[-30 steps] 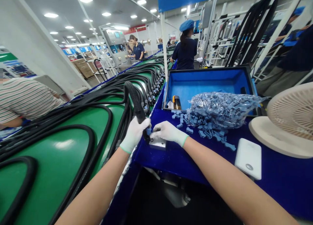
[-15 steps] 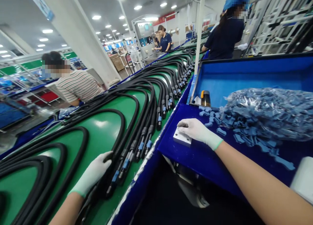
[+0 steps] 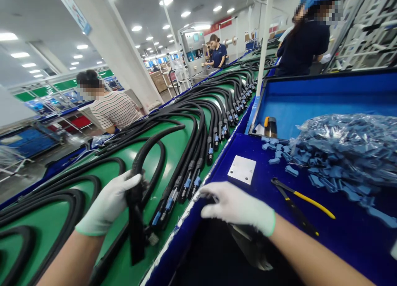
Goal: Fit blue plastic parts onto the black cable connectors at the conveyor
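My left hand (image 3: 110,199) is wrapped round a black corrugated hose (image 3: 150,143) near its end, lifted off the green surface. The dark end piece hangs down below my fingers, smeared by motion. My right hand (image 3: 235,205), in a white glove like the left, hovers at the blue table's near edge. Its fingers are curved and apart from the thumb, with nothing seen between them. Just beyond it lies a pale metal block (image 3: 242,169) with holes. To the right, pliers (image 3: 302,203) with yellow on the handles rest on the table.
Rows of black hoses with blue clips cover the green conveyor (image 3: 173,153). Loose blue clips (image 3: 291,171) and a plastic bag full of them (image 3: 350,137) lie at the right. A blue tray wall (image 3: 328,93) stands behind. Several people are farther back.
My left hand has raised a hose from the conveyor. My right hand has left the metal block and moved toward the table edge. The pliers now show, uncovered by my arm.
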`<state>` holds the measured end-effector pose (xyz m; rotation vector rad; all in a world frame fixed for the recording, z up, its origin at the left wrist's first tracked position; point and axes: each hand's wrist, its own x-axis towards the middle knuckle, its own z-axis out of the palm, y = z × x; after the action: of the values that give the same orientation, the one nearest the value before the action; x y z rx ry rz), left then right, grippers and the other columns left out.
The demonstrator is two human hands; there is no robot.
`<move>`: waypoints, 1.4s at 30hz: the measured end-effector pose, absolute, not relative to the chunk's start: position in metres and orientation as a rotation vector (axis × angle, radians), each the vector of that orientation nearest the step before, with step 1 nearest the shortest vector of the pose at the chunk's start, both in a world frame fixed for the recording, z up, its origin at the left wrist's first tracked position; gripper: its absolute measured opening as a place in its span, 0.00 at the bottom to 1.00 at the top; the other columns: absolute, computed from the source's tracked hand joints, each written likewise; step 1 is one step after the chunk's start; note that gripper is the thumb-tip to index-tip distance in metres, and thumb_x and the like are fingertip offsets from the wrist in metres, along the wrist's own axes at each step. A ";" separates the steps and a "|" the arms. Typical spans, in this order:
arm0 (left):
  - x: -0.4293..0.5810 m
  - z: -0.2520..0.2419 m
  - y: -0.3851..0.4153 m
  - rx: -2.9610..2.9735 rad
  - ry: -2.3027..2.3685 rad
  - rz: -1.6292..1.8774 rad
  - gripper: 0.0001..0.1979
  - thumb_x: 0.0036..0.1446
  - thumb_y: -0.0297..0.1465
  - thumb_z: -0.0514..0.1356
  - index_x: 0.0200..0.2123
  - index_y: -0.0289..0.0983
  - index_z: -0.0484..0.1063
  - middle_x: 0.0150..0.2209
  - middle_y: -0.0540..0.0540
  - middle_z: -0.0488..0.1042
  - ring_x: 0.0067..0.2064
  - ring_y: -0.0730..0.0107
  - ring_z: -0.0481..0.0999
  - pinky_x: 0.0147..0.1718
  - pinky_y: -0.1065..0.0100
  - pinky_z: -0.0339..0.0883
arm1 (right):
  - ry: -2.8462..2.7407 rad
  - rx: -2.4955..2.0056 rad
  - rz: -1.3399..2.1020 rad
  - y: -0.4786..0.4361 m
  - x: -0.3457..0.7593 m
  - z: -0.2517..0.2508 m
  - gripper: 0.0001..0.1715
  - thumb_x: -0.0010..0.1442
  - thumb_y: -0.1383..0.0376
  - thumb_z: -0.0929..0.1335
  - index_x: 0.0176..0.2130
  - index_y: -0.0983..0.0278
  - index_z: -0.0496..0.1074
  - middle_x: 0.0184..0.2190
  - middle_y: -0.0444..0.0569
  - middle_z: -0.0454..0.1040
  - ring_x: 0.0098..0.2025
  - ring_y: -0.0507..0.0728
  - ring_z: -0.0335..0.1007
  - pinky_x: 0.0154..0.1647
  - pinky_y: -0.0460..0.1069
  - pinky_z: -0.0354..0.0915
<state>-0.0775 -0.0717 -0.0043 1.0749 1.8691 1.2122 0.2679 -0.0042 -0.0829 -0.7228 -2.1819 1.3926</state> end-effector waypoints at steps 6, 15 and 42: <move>0.017 -0.024 -0.035 1.174 1.577 1.438 0.21 0.61 0.48 0.61 0.47 0.38 0.76 0.43 0.41 0.79 0.46 0.54 0.79 0.51 0.52 0.75 | -1.754 -0.716 1.882 -0.045 0.234 -0.113 0.47 0.42 0.61 0.80 0.61 0.56 0.70 0.45 0.45 0.78 0.44 0.60 0.76 0.47 0.52 0.71; 0.076 -0.088 -0.048 2.696 1.027 0.603 0.15 0.61 0.27 0.61 0.47 0.51 0.80 0.40 0.45 0.81 0.42 0.57 0.80 0.48 0.53 0.73 | -2.056 -1.014 1.655 -0.042 0.338 -0.090 0.21 0.46 0.68 0.76 0.42 0.58 0.78 0.29 0.41 0.75 0.29 0.54 0.69 0.30 0.47 0.62; 0.154 -0.055 -0.002 1.461 1.386 0.685 0.21 0.62 0.40 0.61 0.54 0.33 0.77 0.32 0.45 0.80 0.35 0.64 0.76 0.36 0.66 0.67 | -2.102 -0.942 0.879 -0.024 0.375 -0.081 0.19 0.54 0.77 0.64 0.43 0.62 0.75 0.48 0.50 0.78 0.50 0.60 0.74 0.57 0.52 0.66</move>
<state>0.1541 -0.0015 -0.0548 1.4613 1.3862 0.6853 0.3750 -0.0239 -0.0807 -0.9421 -2.1015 0.8790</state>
